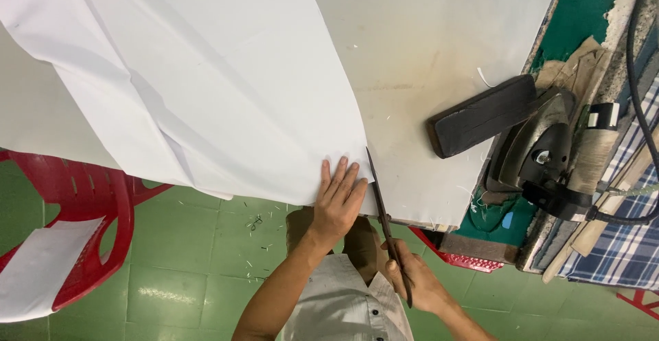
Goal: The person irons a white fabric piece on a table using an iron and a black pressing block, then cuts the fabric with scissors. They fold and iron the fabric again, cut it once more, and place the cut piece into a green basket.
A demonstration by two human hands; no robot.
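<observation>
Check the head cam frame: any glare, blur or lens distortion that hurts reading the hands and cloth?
Head view: even, soft light, faint shadows in the folds of the white cloth; mild sheen on the green floor, no harsh glare; table edge bows, showing wide-angle distortion; left hand flat on the cloth is sharp; right hand and scissors slightly soft; iron is dark, with little detail.

**No packaging, labels, signs or screens**

Nothing here counts as a package, label, sign or screen. No box, bag, wrapper, tag, sticker, notice or display shows on the table, the floor or the cluttered right-hand edge, as far as this head view lets one tell.
</observation>
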